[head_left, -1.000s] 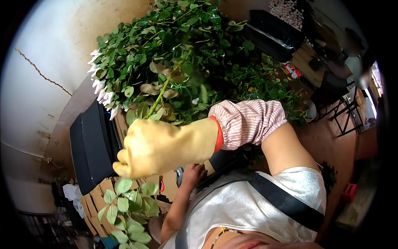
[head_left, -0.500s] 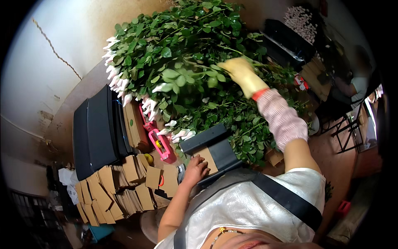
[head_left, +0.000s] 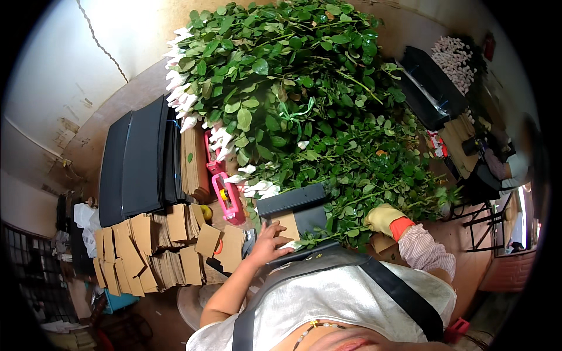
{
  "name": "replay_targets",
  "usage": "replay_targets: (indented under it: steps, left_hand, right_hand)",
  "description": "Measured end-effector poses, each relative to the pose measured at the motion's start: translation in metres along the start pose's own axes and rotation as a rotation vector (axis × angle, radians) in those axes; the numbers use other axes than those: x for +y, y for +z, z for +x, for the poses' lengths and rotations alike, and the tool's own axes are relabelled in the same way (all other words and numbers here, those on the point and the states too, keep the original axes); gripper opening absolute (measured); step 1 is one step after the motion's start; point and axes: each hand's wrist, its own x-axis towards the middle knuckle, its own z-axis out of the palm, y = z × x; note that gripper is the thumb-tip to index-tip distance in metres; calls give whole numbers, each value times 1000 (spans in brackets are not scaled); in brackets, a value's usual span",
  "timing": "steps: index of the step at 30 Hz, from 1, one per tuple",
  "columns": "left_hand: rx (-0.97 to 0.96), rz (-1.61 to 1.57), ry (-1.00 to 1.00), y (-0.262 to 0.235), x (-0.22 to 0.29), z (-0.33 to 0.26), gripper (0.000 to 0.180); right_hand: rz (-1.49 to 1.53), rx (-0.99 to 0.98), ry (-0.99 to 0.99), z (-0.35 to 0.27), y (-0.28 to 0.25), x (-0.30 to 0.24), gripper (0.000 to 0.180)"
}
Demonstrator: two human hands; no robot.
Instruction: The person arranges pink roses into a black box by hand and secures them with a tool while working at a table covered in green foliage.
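Over the black trough (head_left: 293, 202) in front of me, my left hand (head_left: 269, 243) has its fingers spread at the edge of a brown cardboard sheet (head_left: 286, 225). A leafy rose (head_left: 328, 237) lies across the trough's near side, its white-covered bud (head_left: 291, 245) beside my left palm. My right hand (head_left: 383, 221), in a yellow glove with a red cuff, is closed round the stem end of that rose. Beyond the trough, a large heap of long-stemmed roses (head_left: 293, 76) shows green leaves and, on the left, pale covered buds (head_left: 182, 99).
Black sheets (head_left: 132, 161) lean at the left, above stacked cardboard pieces (head_left: 137, 251). A pink tape dispenser (head_left: 227, 198) stands left of the trough. At the far right a person (head_left: 512, 169) sits by more black sheets (head_left: 430, 90) and a pile of pale buds (head_left: 452, 61).
My right hand has come from over the heap down to the trough's right side, bringing a rose along. My left hand's fingers have spread. The view has shifted slightly.
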Motion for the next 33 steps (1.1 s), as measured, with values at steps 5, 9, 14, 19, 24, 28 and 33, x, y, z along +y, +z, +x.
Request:
replay_targets:
  steps: [5,9,14,19,24,28,33]
  left_hand:
    - [-125,38,-47,-8,6,2,42]
    - [-143,45,11,-4,0,3,42]
    - [-125,-38,-6,-9,9,8,40]
    - [-96,-37,-37,11,-6,-4,31]
    - [-100,-16,-35,23,-19,-4,31]
    - [-110,-51,-42,13,-9,-2,31]
    - [-112,-80,-24,4,7,11,32]
  right_hand:
    - [-64,671,-295,-32,-152,-18,47]
    - [-189,1421,-547,20,-325,-31,44]
    - [-545,1418,177,81,-488,-39,54]
    - [-654,1344,296,138,-530,-50,38]
    - [-188,1498,109,125,-546,-30,29]
    - [-255,1806,12,19,-580,-34,22]
    - [-681,1884,396,-114,-543,-43,21]
